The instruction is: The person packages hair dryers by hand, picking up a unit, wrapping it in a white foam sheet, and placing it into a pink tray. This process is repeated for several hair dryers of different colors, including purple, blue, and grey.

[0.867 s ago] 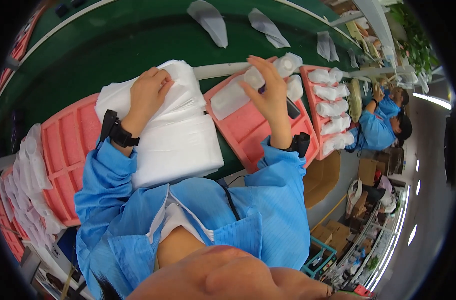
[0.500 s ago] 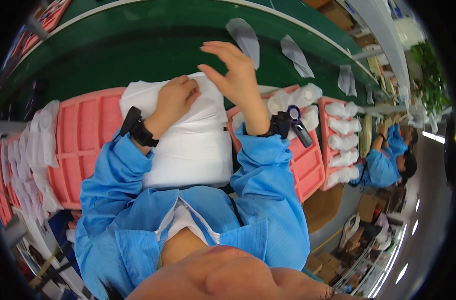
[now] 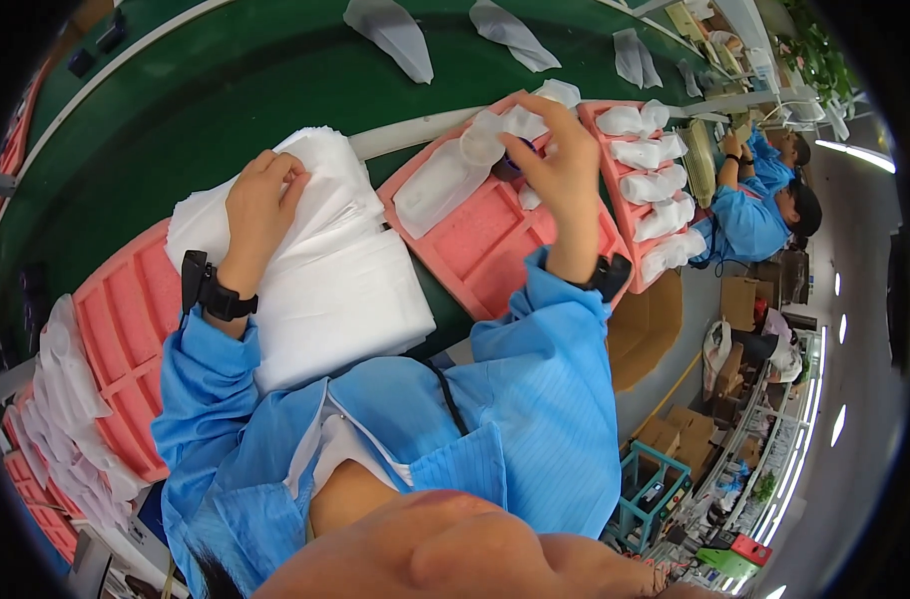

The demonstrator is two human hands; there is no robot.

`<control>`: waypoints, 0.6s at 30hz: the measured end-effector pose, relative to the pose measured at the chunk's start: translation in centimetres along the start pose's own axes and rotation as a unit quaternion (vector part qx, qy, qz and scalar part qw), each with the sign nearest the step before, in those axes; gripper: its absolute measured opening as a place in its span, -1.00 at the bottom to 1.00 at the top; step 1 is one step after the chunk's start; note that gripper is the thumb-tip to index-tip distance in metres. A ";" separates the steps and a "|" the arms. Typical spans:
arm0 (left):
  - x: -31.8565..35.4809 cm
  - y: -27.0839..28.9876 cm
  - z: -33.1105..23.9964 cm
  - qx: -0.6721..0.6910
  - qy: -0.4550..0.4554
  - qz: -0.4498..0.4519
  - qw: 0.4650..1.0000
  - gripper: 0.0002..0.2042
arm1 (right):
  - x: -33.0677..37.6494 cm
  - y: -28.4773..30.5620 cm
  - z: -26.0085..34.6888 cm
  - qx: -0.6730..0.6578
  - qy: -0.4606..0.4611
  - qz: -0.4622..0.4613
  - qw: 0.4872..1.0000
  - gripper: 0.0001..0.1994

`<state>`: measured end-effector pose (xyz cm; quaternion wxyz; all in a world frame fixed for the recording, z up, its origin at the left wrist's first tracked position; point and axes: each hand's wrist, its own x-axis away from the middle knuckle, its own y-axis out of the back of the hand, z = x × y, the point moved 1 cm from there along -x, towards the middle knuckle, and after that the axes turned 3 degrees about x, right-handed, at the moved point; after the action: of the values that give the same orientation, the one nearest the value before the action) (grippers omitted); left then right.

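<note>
The left hand [image 3: 260, 200] rests with fingers curled together on the stack of white foam bags [image 3: 315, 260]. The right hand [image 3: 560, 150] pinches a small dark part [image 3: 512, 160] over the pink foam tray [image 3: 485, 240]. Peel only the top bag; keep the part level.

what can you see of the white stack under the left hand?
The white stack is a thick pile of thin, soft-looking sheets or bags, foam-like. It lies flat on the bench edge in front of the person, between the pink tray on the left and another pink tray on the right. The top layers are ruffled and lifted where the left hand fingers press on them.
</note>
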<state>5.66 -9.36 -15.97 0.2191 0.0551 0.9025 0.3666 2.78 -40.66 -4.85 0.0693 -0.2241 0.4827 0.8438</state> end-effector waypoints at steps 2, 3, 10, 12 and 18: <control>0.0 0.1 0.0 -0.002 0.003 0.000 1.000 -0.93 | 1.1 1.1 -1.6 0.036 -0.022 -0.016 0.999 -0.54; 0.2 0.2 0.2 -0.006 0.005 -0.001 1.000 -0.93 | 1.9 0.7 -3.2 0.024 -0.046 -0.003 0.999 -0.52; 0.0 0.1 0.1 -0.006 0.002 -0.003 1.000 -0.93 | 5.3 -2.9 -7.2 0.040 -0.125 0.037 0.991 -0.44; 0.0 0.1 0.1 -0.010 0.002 -0.001 1.000 -0.93 | 5.5 -3.5 -6.5 0.064 -0.101 0.003 0.993 -0.45; 0.1 0.3 0.0 -0.015 -0.005 -0.001 1.000 -0.93 | 5.8 -4.4 -6.7 0.132 0.030 -0.033 0.990 -0.43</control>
<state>5.56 -9.15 -15.80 0.2247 0.0529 0.8960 0.3794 1.20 -44.61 -13.81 0.1119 -0.2540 0.5837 0.7631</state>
